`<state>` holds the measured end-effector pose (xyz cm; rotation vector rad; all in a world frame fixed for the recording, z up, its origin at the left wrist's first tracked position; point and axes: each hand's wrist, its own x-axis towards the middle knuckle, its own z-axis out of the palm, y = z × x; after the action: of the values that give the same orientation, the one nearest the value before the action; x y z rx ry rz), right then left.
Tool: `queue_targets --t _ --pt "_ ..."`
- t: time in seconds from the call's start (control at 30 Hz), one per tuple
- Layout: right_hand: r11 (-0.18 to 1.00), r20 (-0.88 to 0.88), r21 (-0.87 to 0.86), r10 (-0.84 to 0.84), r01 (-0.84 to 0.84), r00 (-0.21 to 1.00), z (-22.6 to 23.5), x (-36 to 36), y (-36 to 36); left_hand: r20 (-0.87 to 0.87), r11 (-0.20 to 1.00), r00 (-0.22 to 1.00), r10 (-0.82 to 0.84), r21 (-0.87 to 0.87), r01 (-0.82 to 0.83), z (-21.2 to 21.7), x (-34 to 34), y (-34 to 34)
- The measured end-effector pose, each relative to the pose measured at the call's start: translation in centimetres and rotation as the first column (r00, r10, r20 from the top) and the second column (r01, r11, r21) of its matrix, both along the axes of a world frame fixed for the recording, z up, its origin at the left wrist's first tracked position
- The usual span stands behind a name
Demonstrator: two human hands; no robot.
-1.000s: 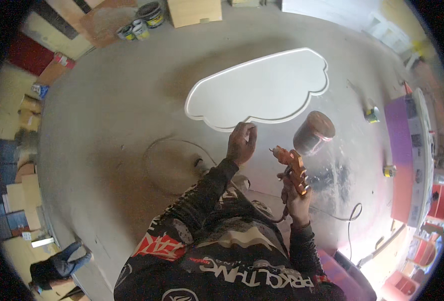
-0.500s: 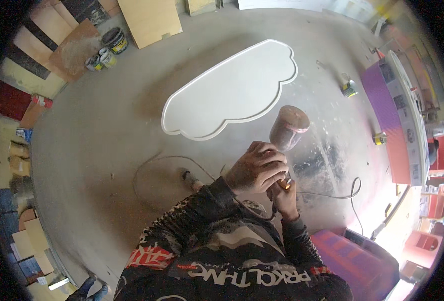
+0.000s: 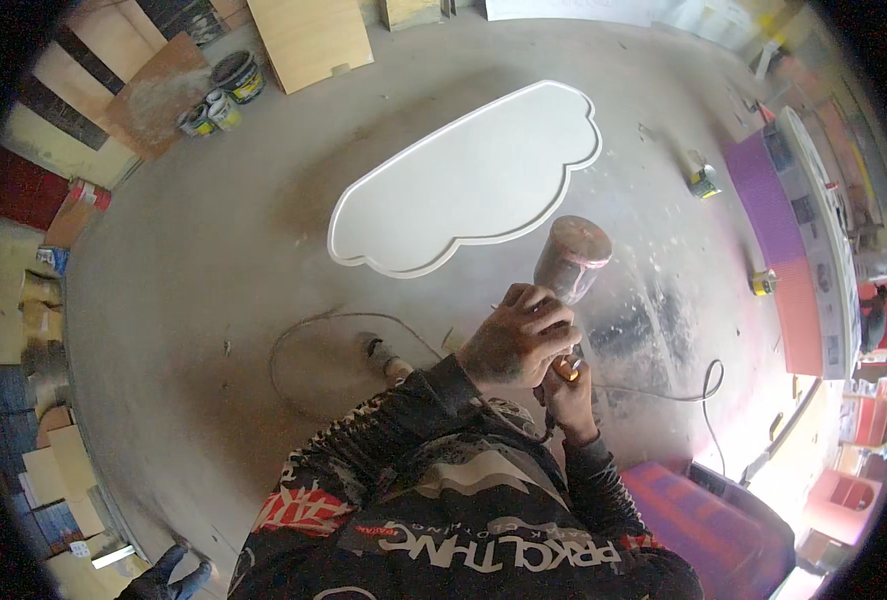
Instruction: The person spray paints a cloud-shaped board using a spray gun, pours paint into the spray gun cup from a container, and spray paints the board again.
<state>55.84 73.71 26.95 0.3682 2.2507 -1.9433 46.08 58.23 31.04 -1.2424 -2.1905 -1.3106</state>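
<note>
Both my hands are on a spray gun (image 3: 573, 258), whose round, paint-stained cup sticks up and away from me. My right hand (image 3: 569, 402) is wrapped around the gun's lower part, with a small orange-brass piece showing by its fingers. Across the gun's body just below the cup, my left hand (image 3: 525, 335) is closed with bent fingers. These fingers hide most of the gun. Beyond the cup lies a white cloud-shaped panel (image 3: 453, 185) with a raised rim; neither hand touches it.
A thin hose (image 3: 308, 320) loops over the grey floor. Paint tins and a black bucket (image 3: 236, 77) stand far left beside leaning boards. At right are a purple-and-pink panel (image 3: 778, 235) and small tins (image 3: 703, 181). A purple-red covered object (image 3: 703, 520) sits near right.
The whole view has shifted slightly. My left hand's fingers have moved a little on the spray gun; both hands keep their hold. The white panel appears unchanged.
</note>
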Motion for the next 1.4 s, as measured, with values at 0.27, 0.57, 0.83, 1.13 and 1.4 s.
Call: queue_targets --t 0.27,0.57,0.83,1.13,1.4 --pt "0.999 0.032 -0.022 0.032 -0.031 0.999 0.3 -0.2 0.0 0.012 1.000 1.000 0.026 -0.014 -0.026 -0.3 0.3 0.1" --pt "0.999 0.010 0.014 0.041 -0.042 0.999 0.1 -0.2 0.3 0.038 0.999 0.998 0.054 -0.003 -0.054 -0.5 0.7 0.5" --pt "0.997 0.055 -0.074 0.010 -0.006 0.998 1.5 -0.7 0.9 0.045 0.987 0.988 0.149 0.059 -0.152 -1.0 2.4 1.1" --pt "0.923 0.006 -0.302 -0.246 0.236 0.969 5.7 -5.0 4.2 0.624 0.978 0.781 0.025 0.145 -0.147 -17.6 9.3 3.1" --pt "0.960 -0.237 0.144 -0.201 0.239 0.951 10.2 -14.2 15.6 0.859 0.800 0.510 0.047 -0.338 0.495 -25.9 9.5 -2.8"
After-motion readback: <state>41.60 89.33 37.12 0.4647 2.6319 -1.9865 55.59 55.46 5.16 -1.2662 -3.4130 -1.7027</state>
